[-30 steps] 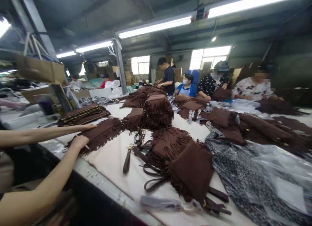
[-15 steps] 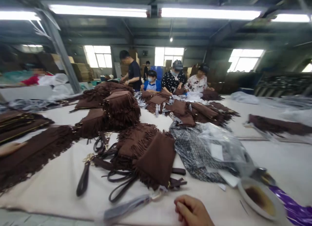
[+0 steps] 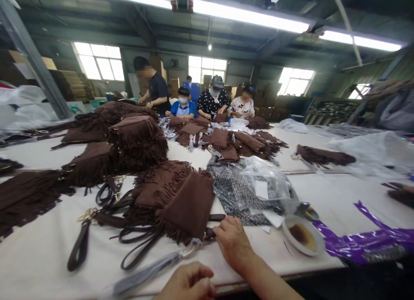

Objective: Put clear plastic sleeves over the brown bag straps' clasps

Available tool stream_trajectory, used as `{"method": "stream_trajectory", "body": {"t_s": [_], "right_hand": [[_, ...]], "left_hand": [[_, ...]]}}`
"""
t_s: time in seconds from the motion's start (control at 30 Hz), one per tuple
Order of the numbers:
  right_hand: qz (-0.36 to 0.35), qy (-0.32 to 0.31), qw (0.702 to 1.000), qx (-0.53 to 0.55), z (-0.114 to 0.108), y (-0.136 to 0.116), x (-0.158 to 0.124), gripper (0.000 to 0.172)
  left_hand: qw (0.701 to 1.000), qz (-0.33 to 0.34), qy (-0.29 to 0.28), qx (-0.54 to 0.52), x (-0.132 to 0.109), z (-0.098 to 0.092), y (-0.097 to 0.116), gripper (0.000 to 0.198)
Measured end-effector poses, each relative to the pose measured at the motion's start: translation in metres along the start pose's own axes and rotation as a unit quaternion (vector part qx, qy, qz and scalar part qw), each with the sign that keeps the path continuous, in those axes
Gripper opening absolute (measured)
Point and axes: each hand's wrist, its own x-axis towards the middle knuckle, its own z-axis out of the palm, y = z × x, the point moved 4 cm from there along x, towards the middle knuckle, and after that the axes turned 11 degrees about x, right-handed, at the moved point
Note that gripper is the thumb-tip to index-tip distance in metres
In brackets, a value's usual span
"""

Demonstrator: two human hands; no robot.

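Note:
My right hand (image 3: 235, 243) lies at the near right corner of a brown fringed pouch (image 3: 190, 201), back of the hand up. Its fingers are bent closed over the dark tab at that corner; the fingertips are partly hidden. My left hand (image 3: 190, 283) is low at the bottom edge, fingers loosely curled with the thumb apart from them, and nothing shows in it. Just beyond it lies a wrist strap (image 3: 148, 272) in a clear sleeve, its ring end near the pouch. Dark loop straps (image 3: 139, 248) spread out left of the pouch.
Stacked fringed pouches (image 3: 139, 140) stand behind to the left. A patterned grey cloth (image 3: 233, 192) under clear plastic lies to the right, near a bowl of brown liquid (image 3: 303, 235) and a purple plastic bag (image 3: 365, 244). Several people work across the table.
The view has swung right. My right hand has moved forward onto the pouch's corner, and my left hand has come into view at the bottom. A hand at the far left is out of view.

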Motion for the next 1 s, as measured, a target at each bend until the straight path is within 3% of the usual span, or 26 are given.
{"method": "stream_trajectory", "body": {"t_s": [0.07,0.17,0.27,0.4,0.47,0.53,0.67,0.7,0.8,0.87,0.93,1.0], "right_hand": [[0.004,0.004,1.000,0.005,0.004,-0.003,-0.006,0.019],[0.072,-0.010,0.994,0.076,0.014,0.000,-0.019,0.020],[0.166,-0.047,0.963,0.208,0.027,0.007,-0.028,0.022],[0.196,-0.031,0.932,0.302,0.027,0.005,-0.030,0.029],[0.218,-0.026,0.915,0.338,0.027,-0.002,-0.031,0.033],[0.276,-0.041,0.868,0.410,0.033,-0.011,-0.034,0.035],[0.373,-0.077,0.700,0.605,0.051,-0.025,-0.043,0.036],[0.376,-0.070,0.689,0.616,0.053,-0.025,-0.044,0.037],[0.355,-0.037,0.747,0.561,0.048,-0.018,-0.041,0.042],[0.352,-0.044,0.753,0.555,0.046,-0.017,-0.036,0.046],[0.380,-0.068,0.684,0.619,0.047,-0.022,-0.032,0.046],[0.425,-0.076,0.580,0.691,0.051,-0.028,-0.029,0.039]], "left_hand": [[0.986,-0.046,0.003,-0.162,0.022,0.011,-0.001,0.041],[0.956,-0.055,-0.006,-0.289,0.045,0.016,-0.001,0.045],[0.932,-0.050,-0.007,-0.358,0.058,0.015,-0.003,0.045],[0.911,-0.070,0.082,-0.397,0.066,0.015,-0.009,0.036],[0.897,-0.047,0.114,-0.425,0.066,0.015,-0.005,0.032],[0.882,-0.024,0.128,-0.453,0.063,0.015,0.001,0.028],[0.873,-0.045,0.140,-0.465,0.053,0.010,0.011,0.019],[0.871,-0.050,0.142,-0.467,0.051,0.008,0.013,0.017],[0.867,-0.061,0.128,-0.478,0.048,0.005,0.018,0.013],[0.869,-0.070,0.105,-0.478,0.047,0.005,0.022,0.013],[0.877,-0.077,0.081,-0.468,0.046,0.007,0.025,0.016],[0.883,-0.077,0.052,-0.459,0.045,0.009,0.027,0.020]]}}
